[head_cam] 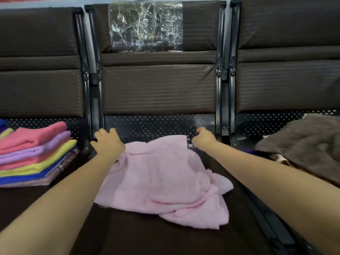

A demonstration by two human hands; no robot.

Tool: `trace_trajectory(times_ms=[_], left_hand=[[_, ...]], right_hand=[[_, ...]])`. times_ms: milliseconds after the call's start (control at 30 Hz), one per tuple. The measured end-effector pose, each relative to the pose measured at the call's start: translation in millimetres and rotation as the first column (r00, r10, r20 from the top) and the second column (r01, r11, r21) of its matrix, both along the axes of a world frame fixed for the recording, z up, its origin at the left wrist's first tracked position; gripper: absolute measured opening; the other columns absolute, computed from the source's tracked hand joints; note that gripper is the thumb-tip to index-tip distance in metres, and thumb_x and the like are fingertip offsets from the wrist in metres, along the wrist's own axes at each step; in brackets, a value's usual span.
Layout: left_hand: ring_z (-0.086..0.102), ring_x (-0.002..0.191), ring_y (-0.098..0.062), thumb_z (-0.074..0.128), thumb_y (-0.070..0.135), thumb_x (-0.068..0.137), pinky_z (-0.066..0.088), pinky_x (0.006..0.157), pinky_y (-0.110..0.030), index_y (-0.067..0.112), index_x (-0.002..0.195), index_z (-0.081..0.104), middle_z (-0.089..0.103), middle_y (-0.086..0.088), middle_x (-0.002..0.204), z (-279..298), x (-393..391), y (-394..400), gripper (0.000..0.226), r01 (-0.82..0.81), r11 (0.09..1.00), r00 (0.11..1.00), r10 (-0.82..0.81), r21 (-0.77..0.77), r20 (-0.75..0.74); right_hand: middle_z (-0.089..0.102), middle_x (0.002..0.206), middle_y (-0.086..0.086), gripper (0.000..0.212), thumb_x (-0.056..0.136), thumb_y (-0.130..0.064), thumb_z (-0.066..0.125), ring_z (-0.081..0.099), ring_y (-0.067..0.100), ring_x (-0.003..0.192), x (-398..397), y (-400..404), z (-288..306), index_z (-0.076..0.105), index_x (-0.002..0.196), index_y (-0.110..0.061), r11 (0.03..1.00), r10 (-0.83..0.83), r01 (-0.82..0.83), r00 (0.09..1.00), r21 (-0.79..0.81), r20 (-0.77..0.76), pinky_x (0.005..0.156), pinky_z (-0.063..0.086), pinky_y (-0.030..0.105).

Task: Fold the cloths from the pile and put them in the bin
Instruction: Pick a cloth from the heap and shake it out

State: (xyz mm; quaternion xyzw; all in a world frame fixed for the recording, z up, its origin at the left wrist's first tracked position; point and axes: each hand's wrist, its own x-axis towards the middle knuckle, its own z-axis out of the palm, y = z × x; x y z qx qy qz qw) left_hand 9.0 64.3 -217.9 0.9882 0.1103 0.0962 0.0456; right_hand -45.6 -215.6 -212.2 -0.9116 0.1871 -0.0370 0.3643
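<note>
A crumpled light pink cloth (161, 181) lies on the middle seat (147, 236) of a dark brown bench. My left hand (108, 142) rests at the cloth's far left corner, fingers curled down over its edge. At the far right corner my right hand (205, 138) is closed, pinching the cloth's edge. Both arms reach forward on either side of the cloth. The near part of the cloth is bunched in folds. No bin is in view.
A stack of folded cloths (35, 153) in pink, purple, yellow and blue sits on the left seat. A rumpled brown cloth (305, 144) covers a pile on the right seat. Black metal frame posts (220, 89) separate the seats; crinkled clear plastic (145, 26) hangs on the middle backrest.
</note>
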Motion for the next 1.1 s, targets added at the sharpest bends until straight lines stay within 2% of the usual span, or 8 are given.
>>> trace_trajectory(times_ms=[167,333,500,567,700,833,933,1100], left_hand=[[0.049,0.115,-0.030,0.054,0.026,0.088,0.043,0.092,-0.040,0.021,0.112,0.061,0.051,-0.010,0.123,2.4,-56.9,-33.9,0.026,0.337,0.932,0.940,-0.341,-0.132,-0.010],[0.057,0.077,-0.015,0.058,0.039,0.086,0.043,0.068,-0.028,0.022,0.064,0.057,0.058,0.007,0.069,14.4,-169.6,-73.9,0.027,0.615,0.721,0.749,-0.661,-0.319,-0.046],[0.056,0.096,-0.015,0.061,0.054,0.082,0.041,0.078,-0.027,0.029,0.103,0.066,0.060,0.003,0.099,-14.5,-230.8,-93.0,0.033,0.686,0.651,0.640,-0.752,-0.325,-0.156],[0.055,0.096,-0.019,0.061,0.048,0.085,0.040,0.077,-0.028,0.024,0.098,0.067,0.057,-0.001,0.097,-20.0,-231.7,-87.7,0.028,0.714,0.627,0.627,-0.771,-0.312,-0.115],[0.056,0.095,-0.023,0.051,0.021,0.097,0.037,0.077,-0.029,0.012,0.085,0.064,0.063,-0.010,0.095,1.9,-225.9,-78.6,0.020,0.585,0.559,0.736,-0.670,-0.587,0.096],[0.054,0.116,-0.027,0.039,0.022,0.102,0.040,0.100,-0.033,0.004,0.124,0.055,0.058,-0.013,0.124,49.6,-218.9,-60.6,0.032,0.345,0.321,0.882,-0.432,-0.882,0.188],[0.059,0.096,-0.027,0.045,0.032,0.099,0.048,0.094,-0.046,0.016,0.105,0.060,0.062,-0.009,0.103,68.9,-217.2,-36.6,0.023,0.297,0.104,0.904,-0.350,-0.949,0.244],[0.057,0.109,-0.023,0.048,0.045,0.080,0.045,0.096,-0.044,0.028,0.093,0.067,0.063,-0.006,0.116,63.0,-212.8,-1.7,0.028,0.235,0.191,0.943,-0.284,-0.953,0.176]], right_hand=[[0.067,0.101,0.015,0.025,0.092,-0.010,0.050,0.063,0.027,0.092,-51.6,8.0,10.1,0.066,0.107,0.003,0.972,0.204,-0.207,0.978,-0.106,-0.040,0.080,0.052,0.034],[0.063,0.067,0.005,0.016,0.090,-0.010,0.055,0.057,0.019,0.057,-117.3,-0.2,40.4,0.065,0.080,-0.003,0.944,0.330,-0.328,0.942,0.035,-0.059,0.054,0.045,0.027],[0.061,0.065,0.004,0.022,0.089,-0.011,0.053,0.053,0.011,0.052,-157.8,-12.0,25.0,0.062,0.069,-0.011,0.911,0.399,-0.410,0.904,-0.042,-0.157,0.048,0.045,0.021],[0.059,0.066,0.003,0.020,0.088,-0.013,0.053,0.052,0.010,0.053,-168.1,-18.3,17.3,0.061,0.069,-0.012,0.880,0.434,-0.464,0.871,-0.097,-0.233,0.047,0.045,0.018],[0.066,0.094,-0.001,0.018,0.089,-0.015,0.060,0.059,0.011,0.076,-182.6,-25.1,14.8,0.068,0.104,-0.012,0.839,0.473,-0.513,0.852,-0.181,-0.225,0.061,0.046,0.012],[0.065,0.105,-0.001,0.028,0.086,-0.020,0.064,0.061,0.016,0.098,-183.9,-24.9,12.9,0.063,0.114,-0.023,0.841,0.485,-0.505,0.862,-0.193,-0.144,0.089,0.047,0.025],[0.060,0.106,-0.002,0.031,0.089,-0.026,0.064,0.058,0.014,0.097,-185.1,-16.7,13.6,0.058,0.119,-0.026,0.836,0.513,-0.529,0.847,-0.142,-0.135,0.080,0.047,0.020],[0.060,0.117,-0.004,0.040,0.090,-0.039,0.062,0.058,0.011,0.107,-190.6,22.3,18.7,0.056,0.126,-0.023,0.809,0.565,-0.533,0.822,0.248,-0.077,0.077,0.052,0.025]])
